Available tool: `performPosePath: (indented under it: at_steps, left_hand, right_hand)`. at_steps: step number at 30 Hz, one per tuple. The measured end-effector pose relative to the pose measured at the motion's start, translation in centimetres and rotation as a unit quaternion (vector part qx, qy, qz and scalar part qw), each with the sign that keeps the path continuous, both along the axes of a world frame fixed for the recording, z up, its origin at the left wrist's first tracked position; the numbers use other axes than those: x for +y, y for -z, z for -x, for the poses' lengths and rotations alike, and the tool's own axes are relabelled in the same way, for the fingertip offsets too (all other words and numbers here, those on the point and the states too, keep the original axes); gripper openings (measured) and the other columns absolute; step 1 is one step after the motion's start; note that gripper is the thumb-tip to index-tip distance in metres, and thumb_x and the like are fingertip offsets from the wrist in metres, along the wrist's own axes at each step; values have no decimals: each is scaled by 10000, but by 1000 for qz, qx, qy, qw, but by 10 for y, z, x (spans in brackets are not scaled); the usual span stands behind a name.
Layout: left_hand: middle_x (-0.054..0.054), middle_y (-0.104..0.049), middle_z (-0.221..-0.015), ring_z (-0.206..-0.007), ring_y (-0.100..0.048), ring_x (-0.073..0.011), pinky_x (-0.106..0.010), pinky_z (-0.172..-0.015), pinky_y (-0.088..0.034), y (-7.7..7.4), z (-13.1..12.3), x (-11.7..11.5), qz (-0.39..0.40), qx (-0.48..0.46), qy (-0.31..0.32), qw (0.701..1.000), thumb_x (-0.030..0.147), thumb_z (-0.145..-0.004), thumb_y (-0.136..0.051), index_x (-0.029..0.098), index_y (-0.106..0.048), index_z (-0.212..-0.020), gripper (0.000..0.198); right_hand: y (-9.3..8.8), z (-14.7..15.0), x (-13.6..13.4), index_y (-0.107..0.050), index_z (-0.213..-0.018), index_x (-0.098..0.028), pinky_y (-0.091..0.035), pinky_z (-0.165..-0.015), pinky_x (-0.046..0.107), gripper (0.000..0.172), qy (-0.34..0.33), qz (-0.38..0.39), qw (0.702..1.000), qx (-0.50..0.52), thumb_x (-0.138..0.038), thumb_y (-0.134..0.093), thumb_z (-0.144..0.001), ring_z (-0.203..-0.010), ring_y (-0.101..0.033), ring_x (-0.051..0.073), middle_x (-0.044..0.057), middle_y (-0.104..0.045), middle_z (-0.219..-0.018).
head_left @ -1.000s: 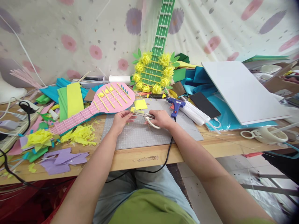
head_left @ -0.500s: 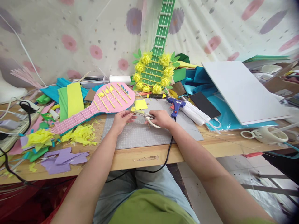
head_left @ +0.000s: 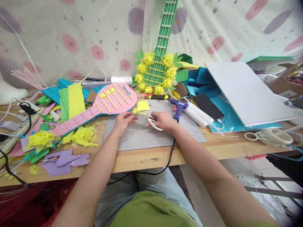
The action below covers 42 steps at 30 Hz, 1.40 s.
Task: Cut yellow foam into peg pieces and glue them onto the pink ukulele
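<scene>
My right hand [head_left: 162, 120] grips a pair of scissors with white handles [head_left: 155, 125], the blades pointing left toward my other hand. Pinched in the fingertips of my left hand [head_left: 125, 122] is a small yellow paper piece [head_left: 134, 110], which meets the scissor tips. Whether the blades are around the paper or only touching it, I cannot tell. Just beyond lies a square yellow sheet [head_left: 143, 105] on the grey cutting mat [head_left: 137, 143]. To the left rests a pink paper guitar [head_left: 115, 105] with yellow strips and white strings.
A green guitar [head_left: 163, 41] with yellow paper flowers leans at the back. Right of my hands are a blue glue gun [head_left: 178, 107], a black phone-like slab [head_left: 208, 106] and a white board [head_left: 246, 94]. Yellow scraps [head_left: 82, 136] and purple paper [head_left: 62, 162] lie left. A black cable crosses the front edge.
Almost nothing differs. Both hands, the scissors and the yellow piece stay in nearly the same place.
</scene>
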<state>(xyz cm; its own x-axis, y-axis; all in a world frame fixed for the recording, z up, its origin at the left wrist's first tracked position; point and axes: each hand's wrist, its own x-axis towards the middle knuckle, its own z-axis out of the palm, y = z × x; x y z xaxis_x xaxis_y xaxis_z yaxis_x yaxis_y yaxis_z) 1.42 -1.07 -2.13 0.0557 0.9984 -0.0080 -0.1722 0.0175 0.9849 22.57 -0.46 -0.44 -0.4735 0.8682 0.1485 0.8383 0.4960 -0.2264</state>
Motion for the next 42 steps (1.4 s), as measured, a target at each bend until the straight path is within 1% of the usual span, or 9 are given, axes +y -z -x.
performPosePath:
  at_steps: [9,19,25,29,35,42]
  left_hand:
    - [-63,-684,-796,-729,-662,-194,-263,-589,-520,0,0,0,-3,-4,2,1000,319,-569,-707,125,-630,-793,307]
    - [-80,-683,-826,-730,-662,-198,-283,-608,-524,2,1,1,-4,8,3,1000,333,-576,-704,119,-626,-798,318]
    - [-70,-681,-761,-705,-662,-197,-282,-598,-525,2,1,1,-2,2,-12,1000,350,-566,-713,116,-623,-772,325]
    - [-65,-677,-731,-671,-661,-193,-269,-567,-522,1,0,2,-2,-7,-19,1000,342,-547,-725,114,-621,-742,317]
    - [-75,-680,-742,-658,-662,-196,-260,-545,-517,-1,-1,1,3,-5,-19,1000,329,-546,-724,111,-618,-719,298]
    - [-98,-688,-789,-663,-662,-193,-253,-545,-516,-1,-1,1,5,5,-18,1000,333,-558,-715,103,-618,-736,306]
  right_hand:
    - [0,1,1,-556,-800,-195,-209,-530,238,390,-6,4,1000,1,-569,-465,-735,-654,-539,146,28,-645,-764]
    - [2,0,2,-574,-802,-196,-209,-541,240,423,4,2,1000,0,-595,-452,-739,-652,-541,152,34,-643,-733]
    - [1,1,1,-561,-825,-195,-210,-534,237,429,-2,12,1000,0,-601,-475,-719,-670,-545,152,35,-648,-781]
    - [2,1,2,-557,-813,-196,-206,-530,235,430,-2,6,1000,2,-605,-468,-719,-662,-544,152,33,-648,-769]
    - [4,0,3,-577,-800,-194,-207,-535,242,409,11,-10,1000,0,-582,-462,-734,-645,-539,154,37,-645,-733]
    - [2,-1,3,-585,-808,-195,-206,-535,238,430,15,1,1000,1,-600,-470,-721,-644,-534,147,30,-642,-725]
